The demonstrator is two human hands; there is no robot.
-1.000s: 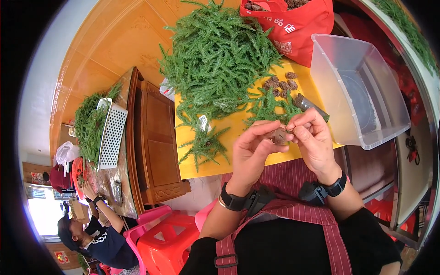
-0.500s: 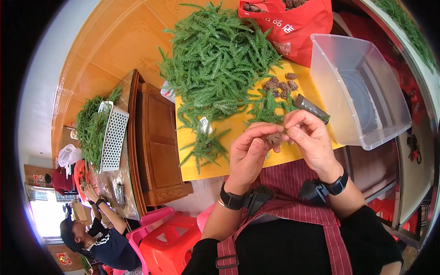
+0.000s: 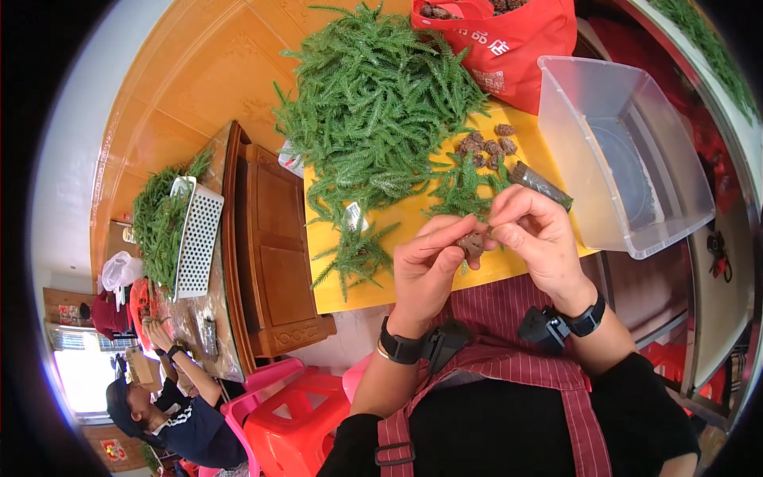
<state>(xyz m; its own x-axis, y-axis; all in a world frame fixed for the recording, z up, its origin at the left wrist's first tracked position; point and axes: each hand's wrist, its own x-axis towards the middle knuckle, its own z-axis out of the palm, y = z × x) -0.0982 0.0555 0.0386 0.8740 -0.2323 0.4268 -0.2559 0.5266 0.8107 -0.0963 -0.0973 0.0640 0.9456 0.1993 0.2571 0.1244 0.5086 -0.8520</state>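
Note:
Between the thumb and fingers of my left hand (image 3: 433, 258) sits a small brown pine cone (image 3: 472, 244), held just over the near edge of the yellow table. My right hand (image 3: 539, 238) is close beside it, thumb and forefinger pinched at the cone's right side. What that pinch holds is too small to make out. A thin dark strand seems to run by my left fingers. Beyond my hands lie several loose pine cones (image 3: 491, 148), a few green sprigs (image 3: 462, 188) and a wrapped bundle of thin dark sticks (image 3: 540, 186).
A large heap of green artificial sprigs (image 3: 373, 103) covers the table's far side. A red bag (image 3: 520, 56) of cones and a clear plastic bin (image 3: 628, 159) stand right. At left are a white basket (image 3: 199, 238), a red stool (image 3: 294, 421) and another person (image 3: 187, 429).
My left hand has shifted slightly left and the cone has turned a little in its grip. The right fingers stay pinched, now slightly apart from the left ones.

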